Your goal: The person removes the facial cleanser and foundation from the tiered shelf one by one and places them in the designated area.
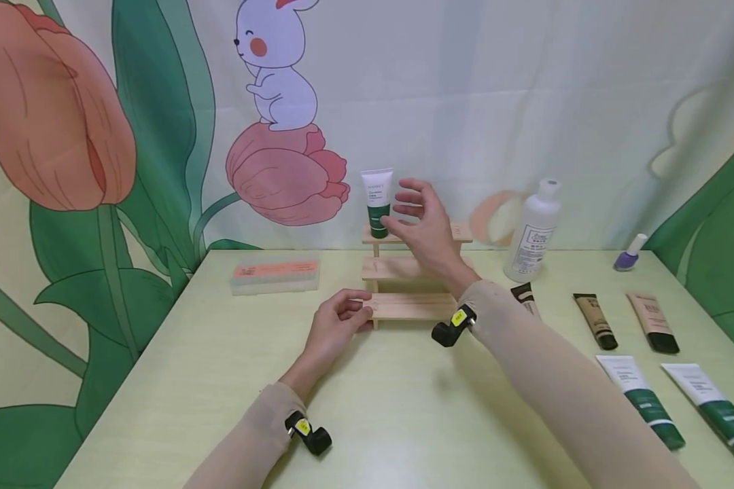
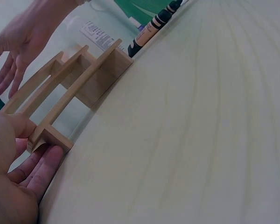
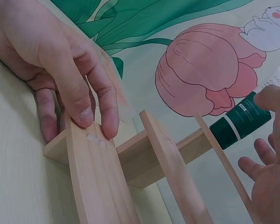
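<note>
A three-tier wooden display rack stands on the table. My left hand grips the left end of its lowest step, with thumb and index finger on top and other fingers beneath, as the right wrist view shows. On the top step, at the left, a white-and-green squeeze tube stands upright on its cap. Just right of the tube is my right hand, fingers spread and apart from it, the thumb tip right at the tube's lower edge. The same tube appears tilted in the right wrist view.
A flat translucent box lies left of the rack. To the right are a white bottle, a purple nail polish bottle, several small tan and brown tubes, and two larger white-and-green tubes. A printed curtain hangs behind the table.
</note>
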A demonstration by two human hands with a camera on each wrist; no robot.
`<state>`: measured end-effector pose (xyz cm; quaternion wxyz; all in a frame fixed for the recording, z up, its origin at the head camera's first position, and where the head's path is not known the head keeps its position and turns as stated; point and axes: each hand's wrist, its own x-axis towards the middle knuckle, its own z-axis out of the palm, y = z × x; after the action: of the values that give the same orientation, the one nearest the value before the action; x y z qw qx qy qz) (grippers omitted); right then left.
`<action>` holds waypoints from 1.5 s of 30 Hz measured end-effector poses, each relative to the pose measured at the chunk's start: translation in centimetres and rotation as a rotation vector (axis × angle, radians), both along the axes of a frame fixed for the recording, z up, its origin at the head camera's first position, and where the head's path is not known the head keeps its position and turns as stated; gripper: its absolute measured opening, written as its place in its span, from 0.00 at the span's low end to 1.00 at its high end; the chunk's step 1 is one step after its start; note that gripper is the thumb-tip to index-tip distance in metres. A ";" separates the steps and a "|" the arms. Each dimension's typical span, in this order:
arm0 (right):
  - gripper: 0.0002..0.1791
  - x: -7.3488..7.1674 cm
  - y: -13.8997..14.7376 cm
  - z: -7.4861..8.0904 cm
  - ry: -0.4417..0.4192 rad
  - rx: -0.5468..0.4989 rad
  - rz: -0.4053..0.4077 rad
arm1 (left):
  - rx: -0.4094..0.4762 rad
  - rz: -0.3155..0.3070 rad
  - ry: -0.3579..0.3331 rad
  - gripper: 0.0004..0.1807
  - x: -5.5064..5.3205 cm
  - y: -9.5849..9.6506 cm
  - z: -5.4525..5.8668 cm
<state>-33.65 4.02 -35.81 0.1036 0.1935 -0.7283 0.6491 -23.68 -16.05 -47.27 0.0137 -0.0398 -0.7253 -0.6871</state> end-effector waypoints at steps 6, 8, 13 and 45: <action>0.36 -0.2 -0.3 0.1 -0.027 0.029 -0.006 | 0.026 -0.021 0.007 0.13 0.0 0.6 -0.1; 0.35 -0.3 -0.2 0.1 -0.032 0.041 -0.016 | 0.033 -0.035 0.012 0.13 -0.1 0.8 -0.1; 0.30 -0.3 -0.1 -0.1 -0.033 0.042 -0.017 | 0.042 -0.047 0.013 0.13 -0.2 1.3 -0.2; 0.28 3.2 3.6 3.2 0.080 -0.006 -0.061 | -0.004 -0.007 0.014 0.13 0.0 -0.3 -0.3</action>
<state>-30.43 7.64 -32.60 0.1531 0.1965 -0.7271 0.6398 -23.67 -16.32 -47.56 0.0164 -0.0474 -0.7264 -0.6854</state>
